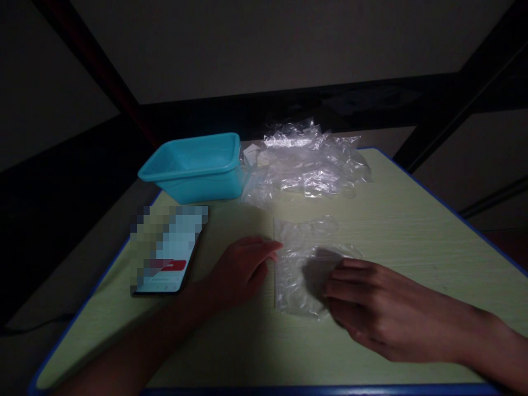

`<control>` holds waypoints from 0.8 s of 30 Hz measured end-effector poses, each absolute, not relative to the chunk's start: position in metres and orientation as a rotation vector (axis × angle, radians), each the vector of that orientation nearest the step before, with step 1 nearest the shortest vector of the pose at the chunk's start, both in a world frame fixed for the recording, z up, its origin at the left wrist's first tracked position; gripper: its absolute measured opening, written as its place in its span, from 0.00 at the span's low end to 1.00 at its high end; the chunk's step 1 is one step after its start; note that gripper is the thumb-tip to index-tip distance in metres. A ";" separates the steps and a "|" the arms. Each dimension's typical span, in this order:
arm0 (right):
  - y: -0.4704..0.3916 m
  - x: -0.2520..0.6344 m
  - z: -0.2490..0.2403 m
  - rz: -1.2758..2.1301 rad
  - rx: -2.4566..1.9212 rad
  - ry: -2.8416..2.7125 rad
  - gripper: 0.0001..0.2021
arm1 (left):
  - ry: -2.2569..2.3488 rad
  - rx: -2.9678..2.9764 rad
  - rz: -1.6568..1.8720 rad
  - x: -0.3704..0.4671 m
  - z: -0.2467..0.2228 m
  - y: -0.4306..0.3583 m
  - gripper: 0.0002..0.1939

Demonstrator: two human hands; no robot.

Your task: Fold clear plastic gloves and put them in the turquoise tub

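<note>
A clear disposable plastic glove lies flat on the table, its straight cuff edge to the left and its finger part to the right. At the cuff edge is my left hand, thumb and finger closed together on the film. My right hand rests on the glove's finger side with its fingers bent and pressed together. Its fingertips are partly hidden, and a shadow falls on the plastic beside them.
A turquoise plastic basket stands at the back left of the table. Beside it lies a heap of crumpled clear plastic gloves or film. A lit smartphone, partly pixelated, lies left of my left hand. Blue edging borders the table.
</note>
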State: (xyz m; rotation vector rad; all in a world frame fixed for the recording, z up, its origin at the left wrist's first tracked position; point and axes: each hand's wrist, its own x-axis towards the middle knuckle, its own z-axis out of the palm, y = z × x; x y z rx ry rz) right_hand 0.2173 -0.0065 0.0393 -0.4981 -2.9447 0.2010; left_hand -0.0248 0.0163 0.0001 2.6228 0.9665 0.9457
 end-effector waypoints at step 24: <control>0.012 0.228 0.046 0.831 -0.640 -2.806 0.05 | 0.453 3.033 0.804 -0.024 0.003 0.013 0.08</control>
